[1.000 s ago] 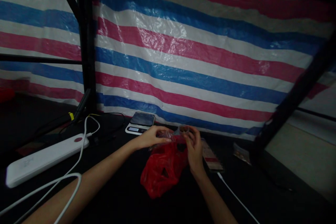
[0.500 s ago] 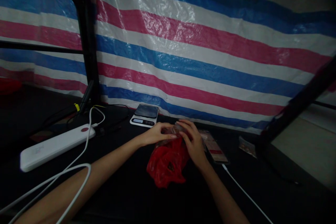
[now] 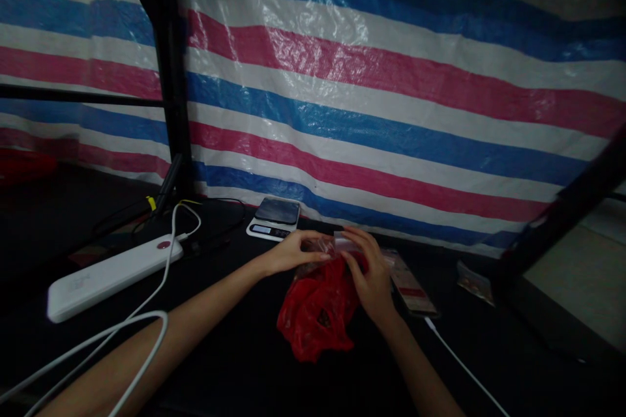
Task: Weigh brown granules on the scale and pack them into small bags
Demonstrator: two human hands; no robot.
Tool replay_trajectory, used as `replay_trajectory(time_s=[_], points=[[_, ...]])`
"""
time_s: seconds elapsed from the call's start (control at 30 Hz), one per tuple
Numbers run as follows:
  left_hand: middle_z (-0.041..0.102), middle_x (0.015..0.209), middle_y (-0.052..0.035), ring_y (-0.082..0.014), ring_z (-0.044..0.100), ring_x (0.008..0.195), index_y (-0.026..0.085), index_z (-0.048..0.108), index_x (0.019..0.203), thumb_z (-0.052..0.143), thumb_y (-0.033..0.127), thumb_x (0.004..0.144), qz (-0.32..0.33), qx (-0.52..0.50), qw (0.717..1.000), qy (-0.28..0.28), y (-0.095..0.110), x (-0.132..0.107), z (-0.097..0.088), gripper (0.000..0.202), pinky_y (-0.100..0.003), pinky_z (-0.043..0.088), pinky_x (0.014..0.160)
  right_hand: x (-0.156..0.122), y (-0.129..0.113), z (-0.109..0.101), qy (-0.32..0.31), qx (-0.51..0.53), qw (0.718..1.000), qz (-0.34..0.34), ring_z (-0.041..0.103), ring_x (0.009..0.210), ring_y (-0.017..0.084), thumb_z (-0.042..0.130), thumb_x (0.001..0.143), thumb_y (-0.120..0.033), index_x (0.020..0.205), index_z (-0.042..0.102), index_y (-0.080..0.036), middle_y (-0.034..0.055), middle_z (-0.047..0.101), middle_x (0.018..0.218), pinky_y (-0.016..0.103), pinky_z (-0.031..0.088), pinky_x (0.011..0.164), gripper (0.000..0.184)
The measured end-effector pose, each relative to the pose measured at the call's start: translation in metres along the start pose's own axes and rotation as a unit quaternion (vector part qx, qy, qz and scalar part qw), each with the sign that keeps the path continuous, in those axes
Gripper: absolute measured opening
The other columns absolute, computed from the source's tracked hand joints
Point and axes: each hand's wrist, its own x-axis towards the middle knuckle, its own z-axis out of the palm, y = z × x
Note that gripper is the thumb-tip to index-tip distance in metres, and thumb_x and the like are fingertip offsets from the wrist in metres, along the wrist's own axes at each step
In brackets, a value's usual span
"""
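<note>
And it's bold bands of blue, white and pinkish red right across the sheet (image 3: 372,91)! Bright red on the crumpled bag (image 3: 317,303), see-through film (image 3: 315,247) above it. The scale (image 3: 274,218) shows white under a dark plate (image 3: 277,211); the long bar (image 3: 112,280) is white, its round button (image 3: 163,245) dark red. Yellow on the tag (image 3: 151,202), black on the post (image 3: 172,78) and tabletop (image 3: 235,352)!

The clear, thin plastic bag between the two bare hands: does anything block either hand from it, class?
Nothing visible does: the left hand and the right hand both have fingers on the clear, thin plastic bag. The crumpled red plastic bag shows just below it in the picture, not in the way.
</note>
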Motion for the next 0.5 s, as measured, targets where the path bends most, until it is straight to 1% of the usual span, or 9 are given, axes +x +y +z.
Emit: replay_trajectory(time_s=[0.07,0.1,0.17,0.23,0.27,0.33,0.4,0.43,0.5], points=[[0.062,0.105,-0.0085,-0.02,0.057,0.093,0.014,0.056,0.111,0.059,0.036,0.072,0.007,0.015,0.999,0.037,-0.003,0.004,-0.012,0.045,-0.03,0.041,0.085,-0.001,0.003,0.003,0.034,0.007,0.999,0.011,0.047,0.107,0.022,0.048,0.08,-0.021,0.106,0.055,-0.026,0.0055,0.054,0.111,0.043,0.034,0.094,0.027],[0.061,0.106,-0.0087,-0.0203,0.056,0.095,0.014,0.056,0.11,0.058,0.038,0.072,0.013,0.035,0.997,0.07,-0.005,0.006,-0.021,0.045,-0.03,0.04,0.086,-0.002,0.004,0.005,0.041,0.013,0.999,0.018,0.048,0.106,0.022,0.049,0.079,-0.022,0.105,0.055,-0.025,0.0056,0.055,0.11,0.043,0.035,0.093,0.026],[0.062,0.106,-0.0084,-0.0209,0.056,0.096,0.014,0.055,0.112,0.058,0.04,0.072,0.011,0.092,0.987,0.13,-0.01,0.014,-0.045,0.048,-0.031,0.04,0.086,-0.005,0.007,0.01,0.025,0.027,0.999,0.036,0.049,0.105,0.022,0.05,0.079,-0.023,0.102,0.056,-0.025,0.0055,0.056,0.108,0.042,0.036,0.093,0.025],[0.061,0.107,-0.0088,-0.0215,0.055,0.097,0.014,0.055,0.112,0.061,0.041,0.069,0.012,0.193,0.964,0.184,-0.019,0.025,-0.073,0.051,-0.031,0.04,0.086,-0.008,0.011,0.016,-0.001,0.056,0.996,0.066,0.05,0.104,0.021,0.053,0.077,-0.024,0.105,0.055,-0.025,0.0054,0.057,0.108,0.04,0.038,0.091,0.028],[0.061,0.105,-0.0099,-0.0221,0.055,0.094,0.013,0.056,0.111,0.062,0.042,0.067,0.007,0.245,0.948,0.203,-0.024,0.03,-0.087,0.053,-0.032,0.041,0.084,-0.01,0.012,0.018,-0.007,0.076,0.994,0.083,0.051,0.103,0.021,0.054,0.076,-0.024,0.109,0.053,-0.025,0.0055,0.056,0.109,0.039,0.04,0.09,0.033],[0.062,0.1,-0.0109,-0.0234,0.056,0.09,0.011,0.057,0.109,0.065,0.04,0.064,-0.021,0.328,0.921,0.211,-0.036,0.041,-0.111,0.054,-0.034,0.041,0.082,-0.013,0.015,0.021,-0.006,0.115,0.987,0.112,0.053,0.102,0.02,0.056,0.075,-0.024,0.118,0.045,-0.025,0.0061,0.055,0.112,0.037,0.043,0.087,0.044],[0.062,0.098,-0.0115,-0.0245,0.055,0.091,0.01,0.059,0.105,0.068,0.036,0.061,-0.051,0.361,0.909,0.203,-0.048,0.052,-0.127,0.052,-0.034,0.041,0.083,-0.014,0.017,0.021,-0.003,0.134,0.983,0.125,0.053,0.102,0.02,0.057,0.075,-0.024,0.123,0.039,-0.025,0.0069,0.054,0.115,0.036,0.044,0.086,0.052],[0.063,0.097,-0.0116,-0.0251,0.055,0.092,0.009,0.059,0.103,0.068,0.034,0.061,-0.068,0.363,0.907,0.201,-0.054,0.057,-0.131,0.05,-0.034,0.041,0.083,-0.014,0.017,0.021,-0.004,0.135,0.983,0.126,0.053,0.103,0.02,0.057,0.075,-0.023,0.124,0.038,-0.024,0.0072,0.053,0.116,0.035,0.044,0.086,0.053],[0.062,0.098,-0.0117,-0.0257,0.055,0.094,0.007,0.058,0.103,0.069,0.033,0.06,-0.088,0.354,0.912,0.19,-0.064,0.066,-0.133,0.051,-0.034,0.041,0.084,-0.013,0.016,0.02,-0.01,0.133,0.983,0.127,0.052,0.104,0.02,0.056,0.075,-0.023,0.124,0.038,-0.024,0.0076,0.052,0.117,0.035,0.044,0.086,0.053]])
